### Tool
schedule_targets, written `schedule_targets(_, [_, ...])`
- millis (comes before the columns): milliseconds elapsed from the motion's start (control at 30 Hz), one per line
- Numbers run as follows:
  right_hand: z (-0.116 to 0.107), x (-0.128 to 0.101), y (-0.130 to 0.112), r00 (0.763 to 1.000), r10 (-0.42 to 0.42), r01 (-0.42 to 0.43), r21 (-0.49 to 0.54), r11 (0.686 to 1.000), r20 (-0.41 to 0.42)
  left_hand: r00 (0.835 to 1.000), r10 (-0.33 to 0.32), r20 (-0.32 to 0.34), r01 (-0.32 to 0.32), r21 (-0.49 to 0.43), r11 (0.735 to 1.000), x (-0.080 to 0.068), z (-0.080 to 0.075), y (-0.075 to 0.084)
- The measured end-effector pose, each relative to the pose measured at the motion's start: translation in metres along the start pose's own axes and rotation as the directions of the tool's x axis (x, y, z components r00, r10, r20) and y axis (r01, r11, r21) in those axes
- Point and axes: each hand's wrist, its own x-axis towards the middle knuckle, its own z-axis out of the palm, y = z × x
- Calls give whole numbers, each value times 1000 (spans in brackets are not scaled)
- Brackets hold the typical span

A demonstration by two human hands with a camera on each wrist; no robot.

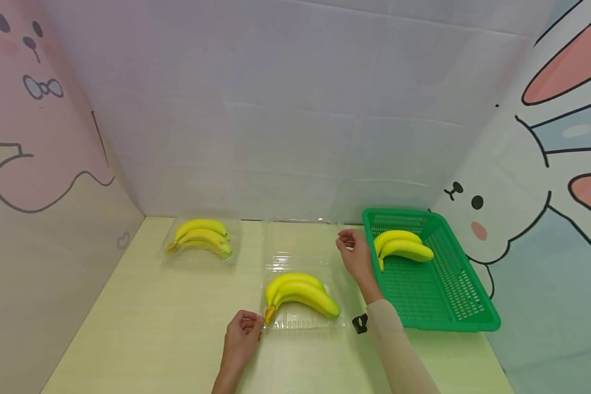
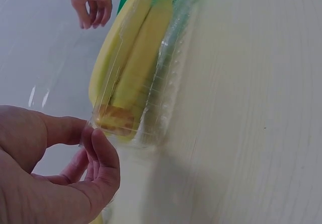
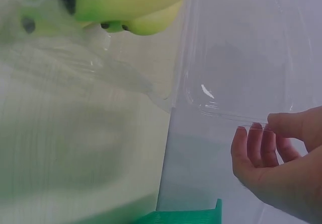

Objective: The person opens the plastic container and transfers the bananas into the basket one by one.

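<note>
An open clear plastic clamshell container (image 1: pixel 295 323) lies at the table's middle with a bunch of yellow bananas (image 1: pixel 300 291) in its near half. My left hand (image 1: pixel 253 323) pinches the container's near left corner beside the banana stems (image 2: pixel 113 118); in the left wrist view its thumb and forefinger (image 2: pixel 95 141) meet on the clear rim. My right hand (image 1: pixel 346 241) holds the far right edge of the raised clear lid (image 1: pixel 300 241). In the right wrist view, that hand's fingertips (image 3: pixel 251 133) and thumb curl at the lid's rim (image 3: pixel 226 114).
A second clear container with bananas (image 1: pixel 202 238) lies at the far left. A green plastic basket (image 1: pixel 448 306) at the right holds another banana bunch (image 1: pixel 401 246). A small black object (image 1: pixel 359 323) lies by my right forearm. Paper walls enclose three sides.
</note>
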Motion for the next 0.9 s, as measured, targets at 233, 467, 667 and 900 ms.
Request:
schedule_targets(233, [3,3,9,999,24,-24,-14,1000,44,1000,10,3,-10,-12,1000,-1,-1,-1])
schedule_targets(467, [8,6,19,997,27,-24,-51,998,67,1000,6,-4,-6,-12,1000,0,0,-1])
schedule_targets(667, [9,3,23,989,88,-77,-90,993,119,1000,2,-1,-2,-16,1000,-1,0,-1])
schedule_targets(900, [9,1,28,984,105,-92,-90,992,148,1000,20,2,-20,-16,1000,0,0,0])
